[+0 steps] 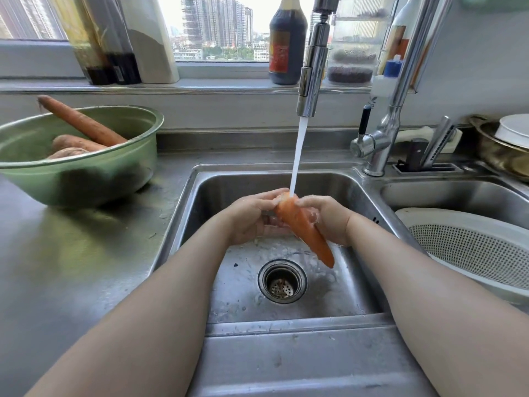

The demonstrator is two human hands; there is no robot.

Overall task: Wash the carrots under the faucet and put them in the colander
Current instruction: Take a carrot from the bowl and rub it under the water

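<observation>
Over the left sink basin I hold an orange carrot, its thick end up under the water stream from the chrome faucet and its tip pointing down toward me. My left hand grips the carrot's top from the left. My right hand curls round it from the right. Three unwashed carrots lie in a green bowl on the counter at the left. A white colander sits in the right basin with no carrot showing in the visible part.
The drain strainer lies below the carrot. Dark bottles and containers stand on the window sill. A faucet base, a knife holder and a metal pot with a white dish crowd the right rear.
</observation>
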